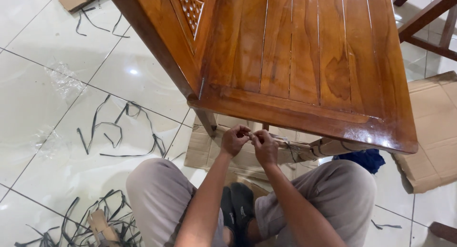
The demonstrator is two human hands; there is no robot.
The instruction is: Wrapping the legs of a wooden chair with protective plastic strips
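White glossy tiled floor (57, 61), littered. Varnished brown slatted wooden chair (304, 61) stands on it, seat bare of wrapping, carved lattice panel at the back. Flattened brown cardboard sheets (435, 132) lie under and right of the chair; one more piece at top left. Cut black plastic strapping bands (119, 128) scattered left of the chair, a second heap at bottom left. Crumpled clear plastic film (64, 80) farther left.

Person crouches in front of the chair, grey trousers, dark shoes. Left hand (234, 141) and right hand (264, 147) meet just under the seat's front rail. Both grips closed, fingertips pinching something small between them; likely a strap end, too small to tell. Brown paper wrapping (304, 149) with a band on it clings to the lower rail, just right of the hands.

Judgement: unpacking mostly done. Seat and back exposed, lower rail wrap left.
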